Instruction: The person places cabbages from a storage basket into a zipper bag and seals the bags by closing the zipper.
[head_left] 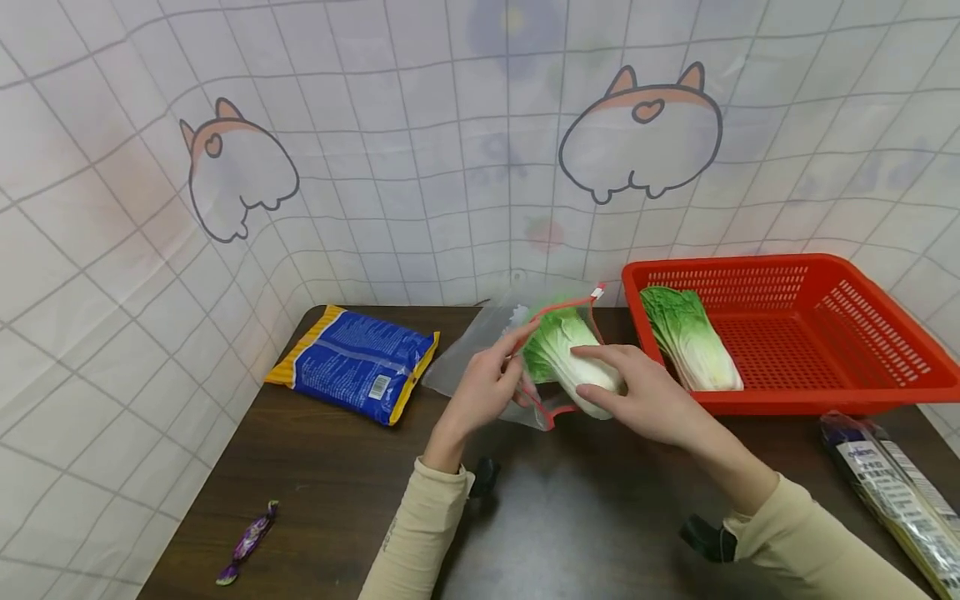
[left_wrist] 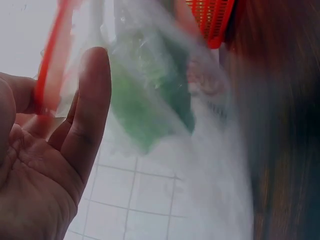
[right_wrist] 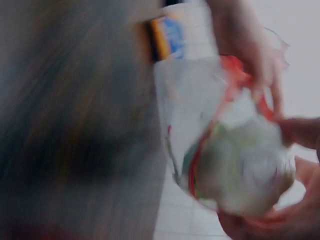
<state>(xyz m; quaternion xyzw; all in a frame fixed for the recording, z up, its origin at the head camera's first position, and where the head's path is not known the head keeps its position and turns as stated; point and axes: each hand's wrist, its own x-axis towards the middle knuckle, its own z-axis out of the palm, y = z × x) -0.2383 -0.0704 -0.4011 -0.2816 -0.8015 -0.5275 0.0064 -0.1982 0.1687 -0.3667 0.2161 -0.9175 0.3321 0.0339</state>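
Cabbage, a pale green-and-white napa head [head_left: 573,362], sits half inside a clear red-rimmed zip bag [head_left: 480,350] (above the dark table [head_left: 315,492]); right hand [head_left: 645,396] grips its stem, left hand [head_left: 483,387] pinches the rim.

- The left hand [head_left: 483,385] is raised off the surface mid-scene, wrist bent, fingers [left_wrist: 90,110] extended up and to the right, with the thumb pinching against them.
- The right hand [head_left: 645,396] reaches in from the near right, palm down, fingers curled leftward.
- Both forearms wear beige sleeves and angle inward from the near edge.
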